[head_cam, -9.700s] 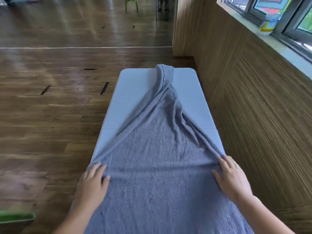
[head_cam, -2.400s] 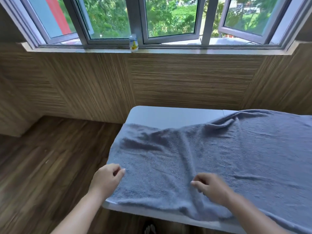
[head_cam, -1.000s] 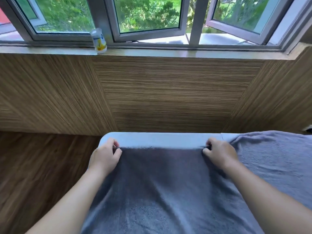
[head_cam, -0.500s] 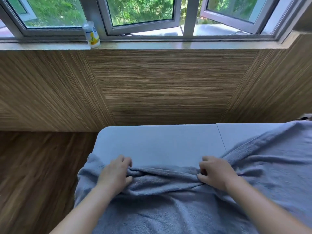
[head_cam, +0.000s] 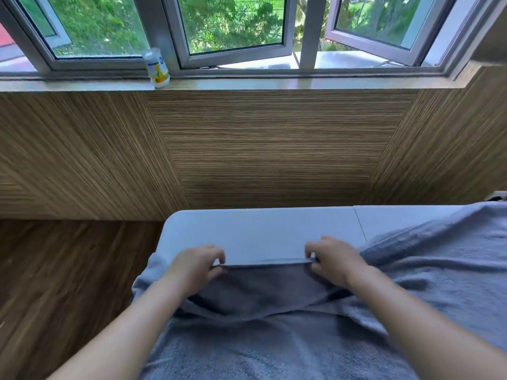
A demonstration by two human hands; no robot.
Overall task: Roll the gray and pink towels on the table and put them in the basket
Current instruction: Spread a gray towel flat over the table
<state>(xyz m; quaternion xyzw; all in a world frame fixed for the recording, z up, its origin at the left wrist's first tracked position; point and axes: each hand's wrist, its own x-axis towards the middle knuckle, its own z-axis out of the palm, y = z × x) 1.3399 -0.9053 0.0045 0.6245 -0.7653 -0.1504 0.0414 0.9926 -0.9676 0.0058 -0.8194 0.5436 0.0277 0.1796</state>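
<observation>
Over the white table (head_cam: 260, 231), both hands lift one gray towel (head_cam: 274, 349) edge

Left hand (head_cam: 196, 267) and right hand (head_cam: 333, 263) each pinch that hem, fingers clamped, stretched taut between them (underside shadowed); towel's remainder sprawls rightward across the tabletop; a small bottle (head_cam: 157, 67) stands on the windowsill.

Towel (head_cam: 274, 349): gray terry cloth, matt, nubby pile. Table (head_cam: 260, 231): smooth, pale, plastic-looking top with a faint sheen. Wall (head_cam: 260, 149), at 12 o'clock: fine-grained wood-look panels, matt. Floor (head_cam: 68, 270), at 9 o'clock: brown boards, semi-gloss. Window frames (head_cam: 164, 37): smooth gray metal.
</observation>
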